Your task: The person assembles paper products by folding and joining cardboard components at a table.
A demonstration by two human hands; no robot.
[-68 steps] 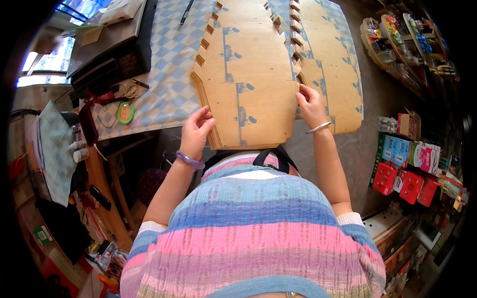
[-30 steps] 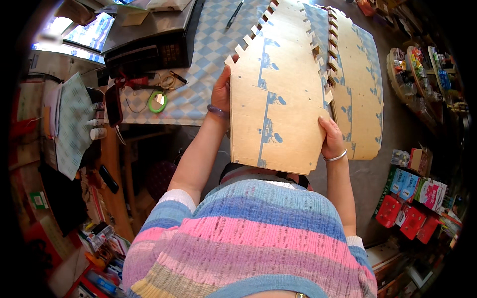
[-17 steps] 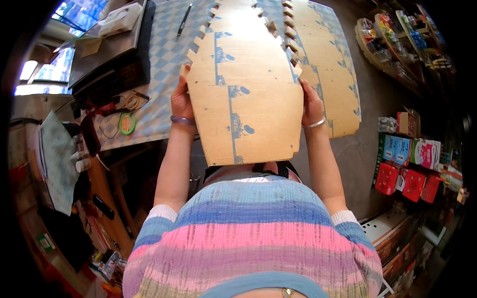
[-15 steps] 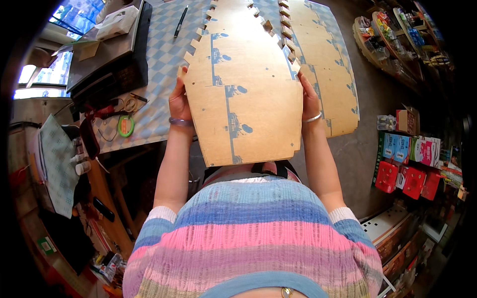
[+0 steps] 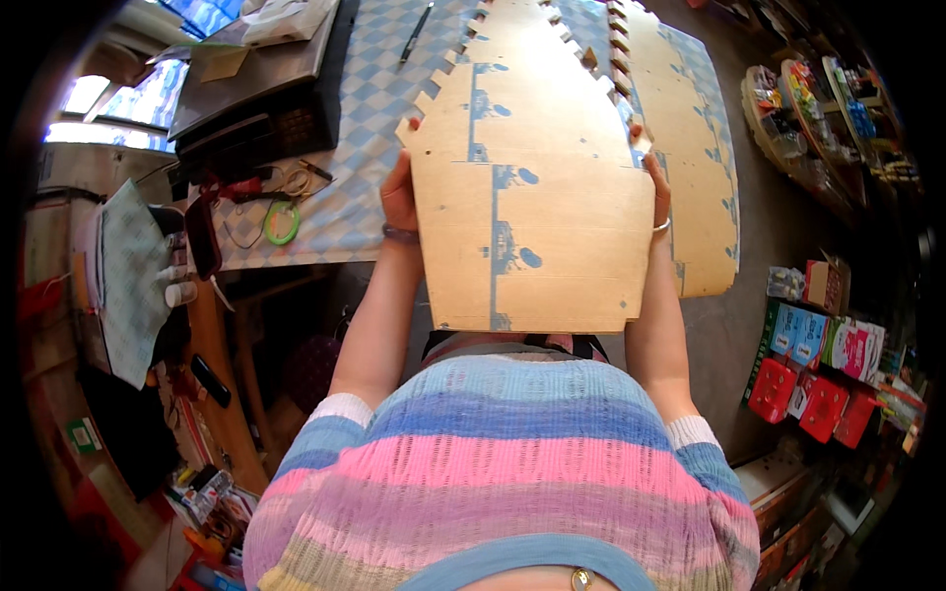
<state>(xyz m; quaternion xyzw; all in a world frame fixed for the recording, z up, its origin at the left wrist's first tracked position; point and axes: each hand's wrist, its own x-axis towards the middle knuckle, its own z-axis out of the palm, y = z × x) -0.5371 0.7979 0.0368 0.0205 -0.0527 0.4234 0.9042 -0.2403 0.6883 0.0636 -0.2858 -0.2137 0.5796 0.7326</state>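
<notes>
A large tan cardboard sheet [image 5: 562,227] with blue printed marks and stepped, notched edges stretches away from my body, over the table. It looks like a stack of sheets, narrower at its far end. My left hand [image 5: 399,187] grips its left edge, with the fingers mostly tucked behind it. On the opposite edge, my right hand [image 5: 660,177] holds it the same way, fingertips showing by the notches. A second notched cardboard sheet [image 5: 700,197] lies on the table to the right, partly hidden by the held one.
A checked blue-and-white tablecloth [image 5: 370,128] covers the table. At its left are a dark boxy appliance [image 5: 261,108], a green tape roll [image 5: 282,224], scissors [image 5: 296,180] and a pen [image 5: 416,34]. Shelves of packaged goods [image 5: 808,108] and red boxes [image 5: 772,389] stand at right.
The whole view has shifted, so the table and its things appear further right. Both hands still grip the cardboard sheet, its near end slightly less tilted in the picture.
</notes>
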